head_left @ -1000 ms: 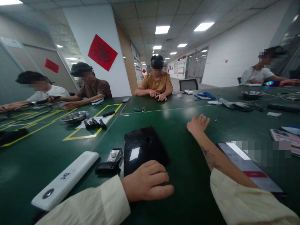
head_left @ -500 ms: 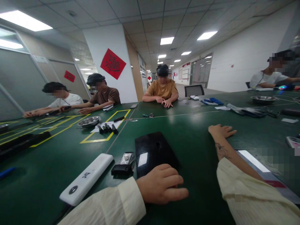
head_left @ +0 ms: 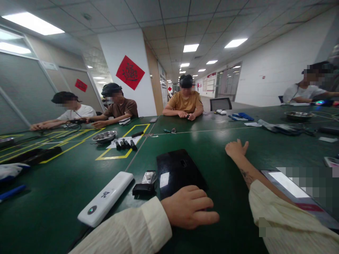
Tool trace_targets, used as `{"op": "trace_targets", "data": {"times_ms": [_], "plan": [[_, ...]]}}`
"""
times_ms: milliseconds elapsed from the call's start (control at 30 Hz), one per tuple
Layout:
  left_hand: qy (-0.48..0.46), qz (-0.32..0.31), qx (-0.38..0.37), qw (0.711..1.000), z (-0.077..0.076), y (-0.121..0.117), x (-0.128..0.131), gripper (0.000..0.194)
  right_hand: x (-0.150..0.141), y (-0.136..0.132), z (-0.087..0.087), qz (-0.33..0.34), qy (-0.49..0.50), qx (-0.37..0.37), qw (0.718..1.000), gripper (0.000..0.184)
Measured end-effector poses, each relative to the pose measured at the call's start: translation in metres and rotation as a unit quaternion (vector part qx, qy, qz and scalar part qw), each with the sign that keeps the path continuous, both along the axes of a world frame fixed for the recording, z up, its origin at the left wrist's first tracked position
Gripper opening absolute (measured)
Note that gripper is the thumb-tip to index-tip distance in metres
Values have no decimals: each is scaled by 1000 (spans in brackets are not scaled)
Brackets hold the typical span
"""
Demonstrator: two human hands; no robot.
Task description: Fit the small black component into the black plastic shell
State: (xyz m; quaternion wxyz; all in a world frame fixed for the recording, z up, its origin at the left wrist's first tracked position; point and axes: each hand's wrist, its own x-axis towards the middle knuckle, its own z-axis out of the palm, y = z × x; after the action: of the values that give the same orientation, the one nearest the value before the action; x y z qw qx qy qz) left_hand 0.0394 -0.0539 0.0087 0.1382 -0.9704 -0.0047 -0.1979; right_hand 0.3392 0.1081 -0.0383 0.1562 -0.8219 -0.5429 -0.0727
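My left hand lies palm down with its fingers loosely stretched out, holding nothing. It covers the near edge of a glossy black panel that has a small rectangular cutout. Left of the panel are a small black case and a clear plastic bag. A white, bar-shaped device marked 26 lies further left. Farther out over the table, my right hand is empty, some of its fingers apart and pointing up and away. Under my right forearm is a flat screen device, partly hidden.
Yellow tape frames several black cylindrical parts on white paper. Metal bowls stand left and far right. A person sits opposite; others sit left and right. Small pliers and gloves lie farther back.
The view has turned left and up. My right hand swung right with its fingers flat, then came back left with the fingers raised. My left hand stays by the panel.
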Motion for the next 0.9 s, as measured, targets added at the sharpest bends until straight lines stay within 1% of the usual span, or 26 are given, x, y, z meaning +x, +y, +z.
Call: {"op": "trace_targets", "data": {"times_ms": [67,167,233,300,400,467,500,567,633,700,767,833,900], "plan": [[-2,-4,0,1000,1,-1,0,18,-29,-6,2,74,-13,0,997,38],[-11,-5,10,1000,4,-4,0,17,-76,-20,6,209,-18,10,978,42],[-24,-5,16,1000,5,-5,0,17,-103,-31,8,264,-22,8,964,42],[-35,-7,21,999,6,-6,0,15,-123,-41,9,288,-25,-1,957,41],[-41,-16,37,998,6,-8,0,16,-139,-52,15,276,1,4,961,41],[-49,-26,47,997,5,-9,1,16,-146,-59,24,272,40,45,960,42],[-56,-32,49,997,4,-9,2,16,-151,-64,30,287,60,73,953,42],[-68,-42,50,996,1,-9,4,15,-164,-78,41,354,87,123,923,41],[-80,-43,42,995,-3,-11,6,10,-184,-97,49,446,85,144,879,40],[-93,-36,28,995,-9,-13,9,10,-208,-116,52,545,51,128,827,41],[-103,-42,19,994,-13,-18,12,13,-231,-129,51,624,-3,103,775,49],[-100,-73,18,992,-15,-24,15,11,-251,-136,48,669,-53,94,735,57],[-85,-117,10,989,-15,-28,16,13,-266,-137,44,689,-85,103,712,60]]}}
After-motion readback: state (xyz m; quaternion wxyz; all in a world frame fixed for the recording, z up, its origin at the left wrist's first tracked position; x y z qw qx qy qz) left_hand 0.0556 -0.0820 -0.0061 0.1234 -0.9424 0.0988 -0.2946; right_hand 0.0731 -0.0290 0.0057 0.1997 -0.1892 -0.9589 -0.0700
